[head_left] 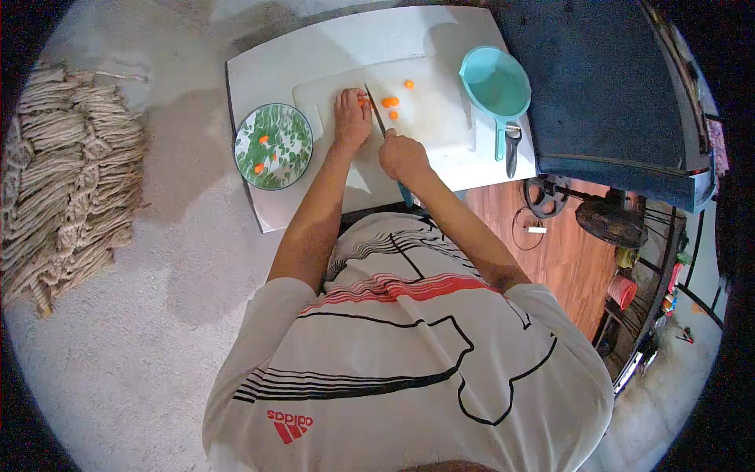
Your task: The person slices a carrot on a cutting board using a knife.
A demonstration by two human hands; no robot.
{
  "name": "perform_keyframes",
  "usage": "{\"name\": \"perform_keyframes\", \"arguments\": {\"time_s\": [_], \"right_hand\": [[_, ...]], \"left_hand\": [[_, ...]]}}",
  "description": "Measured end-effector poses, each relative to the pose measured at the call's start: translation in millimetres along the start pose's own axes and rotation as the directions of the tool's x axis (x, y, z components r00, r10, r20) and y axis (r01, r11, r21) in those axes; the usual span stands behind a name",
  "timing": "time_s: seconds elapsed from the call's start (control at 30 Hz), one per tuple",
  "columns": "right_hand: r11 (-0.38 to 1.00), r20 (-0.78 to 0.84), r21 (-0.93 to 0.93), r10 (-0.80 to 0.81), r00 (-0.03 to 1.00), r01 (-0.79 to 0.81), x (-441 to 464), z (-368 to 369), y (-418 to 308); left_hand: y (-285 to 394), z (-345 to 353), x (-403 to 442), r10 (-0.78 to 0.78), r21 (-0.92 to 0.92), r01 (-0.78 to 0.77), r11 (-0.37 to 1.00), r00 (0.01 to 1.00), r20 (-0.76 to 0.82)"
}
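My right hand is wrapped around the handle of a knife, whose blade points away from me across a white cutting board. Beside the blade, on its left, my left hand has its fingers curled over a small orange piece, which looks like carrot and is mostly hidden. Several cut carrot pieces lie on the board to the right of the blade. Left of the board, a plate with a green leaf pattern carries a few orange bits.
A mint-green bowl with a handle stands at the right of the white table. Next to it lies a black-handled peeler. A dark piece of furniture borders the table's right side. A fan stands behind it; knotted rope hangs left.
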State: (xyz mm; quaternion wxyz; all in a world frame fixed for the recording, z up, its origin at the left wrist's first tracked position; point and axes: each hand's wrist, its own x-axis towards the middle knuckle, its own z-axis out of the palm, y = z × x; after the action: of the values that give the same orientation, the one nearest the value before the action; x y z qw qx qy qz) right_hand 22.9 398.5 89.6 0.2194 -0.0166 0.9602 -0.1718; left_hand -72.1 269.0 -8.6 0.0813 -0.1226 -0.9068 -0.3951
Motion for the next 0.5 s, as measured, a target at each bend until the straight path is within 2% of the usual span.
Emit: {"name": "perform_keyframes", "arguments": {"time_s": [0.13, 0.33, 0.4, 0.5], "right_hand": [[1.0, -0.011, -0.001, -0.001, 1.0, 0.001, 1, -1, -2], [1.0, -0.004, 0.012, -0.005, 1.0, 0.005, 0, -2, -6], [1.0, -0.043, -0.01, -0.022, 0.999, 0.022, 2, 2, -4], [0.998, -0.057, -0.007, -0.056, 0.997, 0.056, 2, 9, -2]], "left_hand": [[3, -1, 1, 0.027, -0.016, -0.027, 1.0, 0.999, -0.023], [6, -3, -1, -0.025, -0.03, 0.024, 0.999, 1.0, -0.012], [5, -2, 0, 0.024, -0.013, -0.024, 1.0, 0.999, -0.035], [6, -2, -1, 0.006, -0.017, -0.006, 1.0, 1.0, -0.011]]}}
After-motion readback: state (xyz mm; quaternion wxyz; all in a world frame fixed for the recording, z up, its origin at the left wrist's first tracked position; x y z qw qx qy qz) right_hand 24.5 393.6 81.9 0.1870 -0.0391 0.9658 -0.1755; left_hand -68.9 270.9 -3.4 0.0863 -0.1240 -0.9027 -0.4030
